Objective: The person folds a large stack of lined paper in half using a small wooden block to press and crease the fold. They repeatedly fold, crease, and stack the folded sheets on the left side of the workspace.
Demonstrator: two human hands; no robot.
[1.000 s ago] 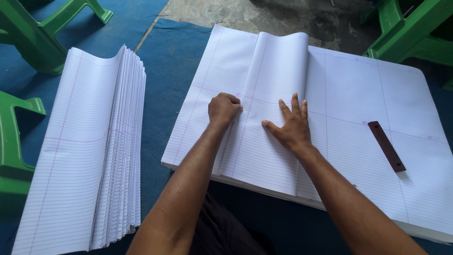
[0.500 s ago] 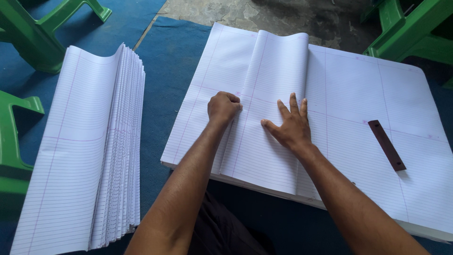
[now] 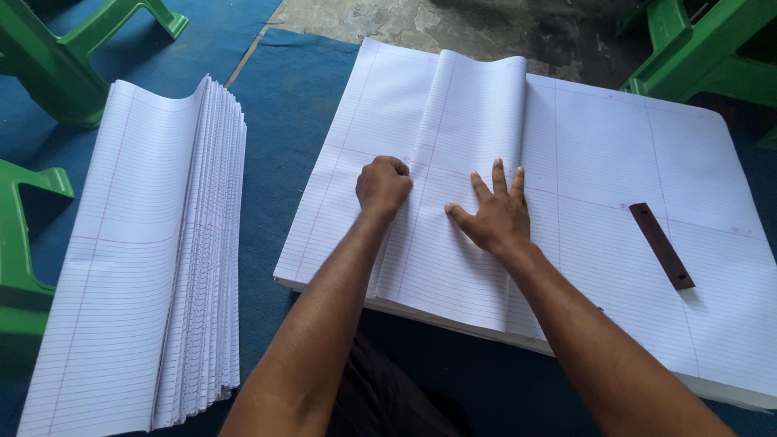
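A large stack of white ruled paper sheets (image 3: 631, 162) lies flat in front of me. On top of it a folded sheet (image 3: 453, 243) lies with its far end curling up. My left hand (image 3: 382, 184) is a closed fist pressed on the folded sheet's left crease. Flat on the same sheet, fingers spread, rests my right hand (image 3: 492, 212). A thin dark brown strip (image 3: 661, 245) lies on the stack to the right of my right hand.
A pile of folded ruled sheets (image 3: 154, 267) lies on the blue mat (image 3: 283, 105) to the left. Green plastic stools stand at far left (image 3: 32, 243), top left (image 3: 73, 48) and top right (image 3: 696, 48). Bare concrete floor (image 3: 453, 24) shows beyond.
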